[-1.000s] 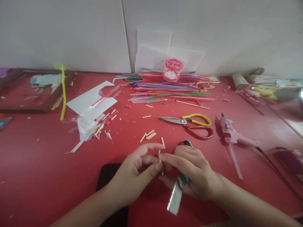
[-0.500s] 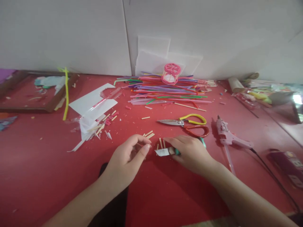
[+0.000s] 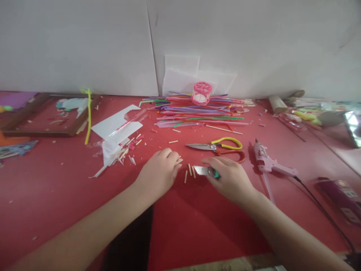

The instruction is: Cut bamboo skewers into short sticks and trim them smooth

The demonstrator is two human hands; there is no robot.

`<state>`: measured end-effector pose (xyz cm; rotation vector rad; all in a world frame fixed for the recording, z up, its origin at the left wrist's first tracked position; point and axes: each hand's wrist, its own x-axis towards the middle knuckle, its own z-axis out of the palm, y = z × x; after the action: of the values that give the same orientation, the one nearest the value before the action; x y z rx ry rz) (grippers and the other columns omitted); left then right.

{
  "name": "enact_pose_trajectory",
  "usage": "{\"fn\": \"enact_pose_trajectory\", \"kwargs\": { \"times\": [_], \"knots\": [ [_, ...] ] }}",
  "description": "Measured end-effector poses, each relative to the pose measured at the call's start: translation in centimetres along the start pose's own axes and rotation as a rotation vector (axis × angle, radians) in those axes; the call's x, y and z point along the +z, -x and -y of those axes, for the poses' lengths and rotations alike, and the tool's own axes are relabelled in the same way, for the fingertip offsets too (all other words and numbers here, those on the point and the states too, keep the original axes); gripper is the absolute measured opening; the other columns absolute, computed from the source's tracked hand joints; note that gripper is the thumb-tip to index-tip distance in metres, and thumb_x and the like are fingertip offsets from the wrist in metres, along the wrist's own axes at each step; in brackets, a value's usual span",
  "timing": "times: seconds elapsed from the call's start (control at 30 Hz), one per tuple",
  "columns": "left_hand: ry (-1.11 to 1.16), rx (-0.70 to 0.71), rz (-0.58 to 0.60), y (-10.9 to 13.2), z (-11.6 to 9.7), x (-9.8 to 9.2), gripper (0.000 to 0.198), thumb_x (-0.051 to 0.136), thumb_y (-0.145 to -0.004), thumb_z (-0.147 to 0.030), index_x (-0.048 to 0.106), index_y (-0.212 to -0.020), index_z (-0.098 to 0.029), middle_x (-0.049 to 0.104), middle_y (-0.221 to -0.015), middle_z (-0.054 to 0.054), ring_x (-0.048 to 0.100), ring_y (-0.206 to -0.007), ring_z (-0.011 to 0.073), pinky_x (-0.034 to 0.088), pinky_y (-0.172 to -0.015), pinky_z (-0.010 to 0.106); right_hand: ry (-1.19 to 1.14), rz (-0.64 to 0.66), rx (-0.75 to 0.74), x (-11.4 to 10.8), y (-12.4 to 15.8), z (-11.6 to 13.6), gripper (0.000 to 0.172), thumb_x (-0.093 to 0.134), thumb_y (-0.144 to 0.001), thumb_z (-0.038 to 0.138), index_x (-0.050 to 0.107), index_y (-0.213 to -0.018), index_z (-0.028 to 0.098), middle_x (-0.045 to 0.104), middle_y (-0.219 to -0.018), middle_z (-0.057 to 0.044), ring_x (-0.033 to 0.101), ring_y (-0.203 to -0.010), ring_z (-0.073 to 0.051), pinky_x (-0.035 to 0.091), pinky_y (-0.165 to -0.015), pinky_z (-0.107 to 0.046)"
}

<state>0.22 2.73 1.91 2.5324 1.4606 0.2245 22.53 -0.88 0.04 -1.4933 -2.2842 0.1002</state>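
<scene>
My left hand (image 3: 160, 171) is curled over short wooden sticks (image 3: 178, 161), whose ends stick out beyond its fingers; how many it grips is hidden. In my right hand (image 3: 231, 177) is a utility knife (image 3: 201, 170) with a green handle, its wide blade pointing left. Between the two hands, several cut stick pieces (image 3: 190, 170) lie apart on the red table (image 3: 180, 229). Scissors (image 3: 201, 146) with one yellow and one red handle rest just beyond my right hand.
A pink glue gun (image 3: 265, 160) with a cord lies right. Behind are coloured pipe cleaners (image 3: 197, 113) and a small pink stick-built drum shape (image 3: 201, 94). Paper scraps (image 3: 113, 130), a brown frame (image 3: 42, 133) and a yellow pipe cleaner (image 3: 88, 116) are left.
My left hand has turned palm down and reached over the sticks behind it. My right hand has drawn the knife up and right, off the cut pieces. The view has shifted slightly.
</scene>
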Motion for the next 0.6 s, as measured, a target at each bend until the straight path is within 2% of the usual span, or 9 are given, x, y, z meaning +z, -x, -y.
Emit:
{"fn": "enact_pose_trajectory", "kwargs": {
  "times": [0.1,0.2,0.3,0.47,0.6],
  "knots": [
    [-0.047,-0.027,0.055,-0.7,-0.7,0.1,0.013,0.05,-0.092,-0.017,0.06,-0.086,-0.015,0.062,-0.087,0.009,0.06,-0.08,0.0233,0.046,-0.068,0.032,0.06,0.154,-0.046,-0.1,-0.1,0.2,0.037,0.057,-0.08,0.02,0.063,-0.117,0.021,0.072,-0.081,-0.003,0.064,-0.068,-0.017,0.038,-0.055,-0.025],
    [-0.059,-0.032,0.06,-0.7,-1.0,0.4,0.02,0.046,-0.093,-0.013,0.061,-0.08,-0.015,0.063,-0.082,0.009,0.06,-0.078,0.0238,0.047,-0.068,0.034,0.109,0.292,-0.08,-0.2,-0.4,0.5,0.052,0.058,-0.079,0.02,0.056,-0.131,0.02,0.073,-0.083,-0.004,0.065,-0.069,-0.018,0.036,-0.055,-0.026],
    [-0.068,-0.025,0.063,-0.6,-0.9,0.6,0.026,0.041,-0.095,-0.011,0.062,-0.08,-0.014,0.064,-0.084,0.011,0.06,-0.081,0.0256,0.048,-0.07,0.036,0.091,0.383,-0.106,-0.3,-0.7,0.6,0.054,0.057,-0.078,0.018,0.054,-0.131,0.02,0.074,-0.085,-0.004,0.067,-0.073,-0.019,0.035,-0.057,-0.027],
    [-0.064,0.012,0.108,-0.6,-1.2,0.1,0.022,0.046,-0.086,0.0,0.059,-0.076,-0.015,0.064,-0.086,0.012,0.06,-0.086,0.0286,0.05,-0.076,0.04,0.078,0.381,-0.118,-0.2,-1.0,0.5,0.037,0.057,-0.077,0.016,0.063,-0.113,0.02,0.073,-0.081,-0.004,0.066,-0.07,-0.019,0.031,-0.054,-0.027],
    [-0.052,-0.024,0.115,-0.5,-2.0,-0.2,0.03,0.042,-0.074,0.012,0.056,-0.076,-0.014,0.062,-0.087,0.013,0.06,-0.085,0.0288,0.051,-0.072,0.039,0.072,0.327,-0.128,0.0,-0.7,0.2,0.032,0.061,-0.075,0.016,0.064,-0.107,0.018,0.07,-0.076,-0.004,0.063,-0.066,-0.018,0.032,-0.055,-0.026]
  ]
}}
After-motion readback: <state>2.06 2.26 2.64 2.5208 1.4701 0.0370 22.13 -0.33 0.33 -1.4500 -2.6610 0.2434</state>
